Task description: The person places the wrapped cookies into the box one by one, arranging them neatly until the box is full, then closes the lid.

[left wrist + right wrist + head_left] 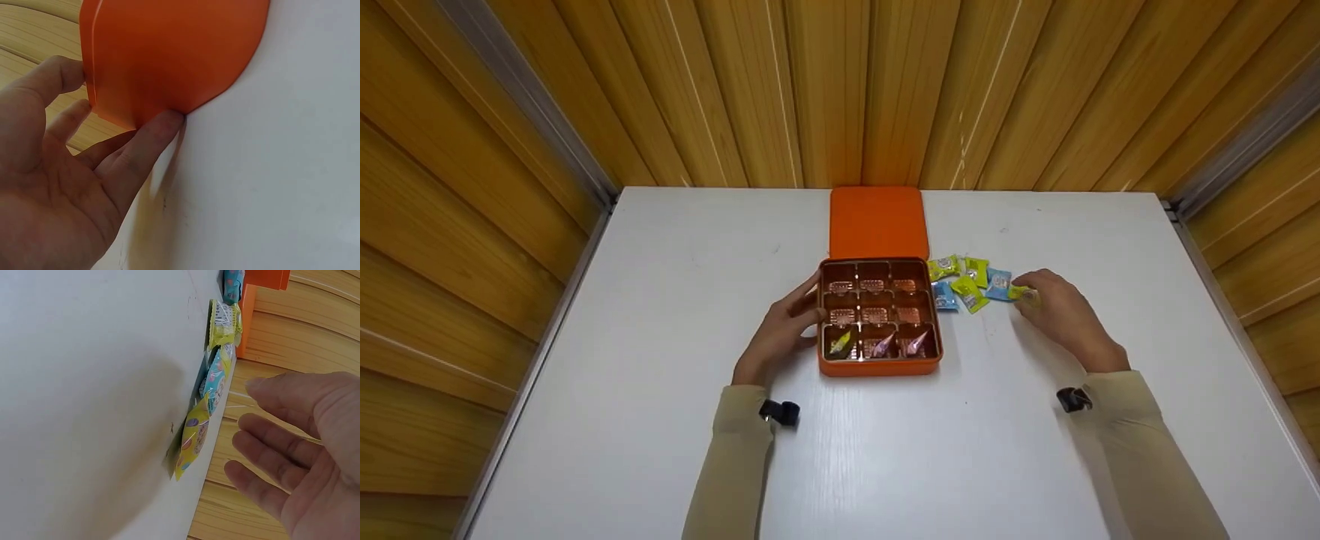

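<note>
An orange square tin [880, 368] with a divided inner tray stands in the middle of the table. In its front row lie a yellow-green wrapped candy [841, 343] and two pink wrapped candies [883, 345]. My left hand [784, 330] rests against the tin's left side, fingertips on the orange wall [169, 56] in the left wrist view. To the right of the tin, my right hand [1061, 311] hovers over a yellow wrapped candy [1024, 293]. In the right wrist view that yellow candy [194, 436] lies on the table, apart from the spread, loosely bent fingers [259, 486].
An orange lid [877, 223] lies behind the tin at the table's back edge. Yellow-green candies [970, 293] and blue candies [998, 284] are scattered between tin and right hand. Wood-look panels [825, 90] wall in the white table [960, 450].
</note>
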The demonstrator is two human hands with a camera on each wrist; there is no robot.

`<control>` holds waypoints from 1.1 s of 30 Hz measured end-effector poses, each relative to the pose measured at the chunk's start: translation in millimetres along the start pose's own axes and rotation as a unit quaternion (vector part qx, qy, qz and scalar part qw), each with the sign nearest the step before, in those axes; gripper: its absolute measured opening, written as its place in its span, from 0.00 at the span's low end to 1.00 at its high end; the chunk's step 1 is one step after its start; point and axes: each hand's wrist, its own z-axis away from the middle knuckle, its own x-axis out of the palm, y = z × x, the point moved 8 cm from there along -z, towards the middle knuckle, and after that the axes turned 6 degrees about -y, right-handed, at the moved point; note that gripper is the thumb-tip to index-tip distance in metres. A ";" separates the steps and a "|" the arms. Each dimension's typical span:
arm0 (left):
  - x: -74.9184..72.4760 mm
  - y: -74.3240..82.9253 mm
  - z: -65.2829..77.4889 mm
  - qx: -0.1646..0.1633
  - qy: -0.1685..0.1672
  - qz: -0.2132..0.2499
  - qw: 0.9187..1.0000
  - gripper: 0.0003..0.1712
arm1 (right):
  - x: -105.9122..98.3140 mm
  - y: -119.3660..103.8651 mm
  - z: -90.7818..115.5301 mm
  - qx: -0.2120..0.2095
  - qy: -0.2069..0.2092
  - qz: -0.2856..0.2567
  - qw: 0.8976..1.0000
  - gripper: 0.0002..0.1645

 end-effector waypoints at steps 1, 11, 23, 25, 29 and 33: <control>-0.1 -0.3 -0.1 -0.001 0.000 -0.003 1.000 0.40 | 0.0 2.4 -0.5 0.005 -0.001 0.000 1.000 0.22; 0.5 -0.6 -0.7 -0.003 0.003 0.004 1.000 0.41 | 3.3 19.7 -5.3 0.031 -0.005 -0.004 0.999 0.23; 1.1 0.8 -0.4 -0.004 0.003 0.004 1.000 0.41 | 4.8 25.9 -4.6 0.020 -0.004 0.016 1.000 0.24; 1.4 1.1 -0.5 -0.001 0.001 0.008 1.000 0.41 | 5.3 27.0 -4.9 0.024 -0.008 0.015 1.000 0.24; 2.3 1.3 -0.5 0.000 0.001 0.007 1.000 0.40 | 6.9 29.0 -5.3 0.028 -0.008 0.018 0.999 0.24; 2.5 0.7 -0.7 -0.005 0.001 0.009 1.000 0.41 | 8.9 31.2 -5.1 0.032 -0.008 0.014 0.999 0.24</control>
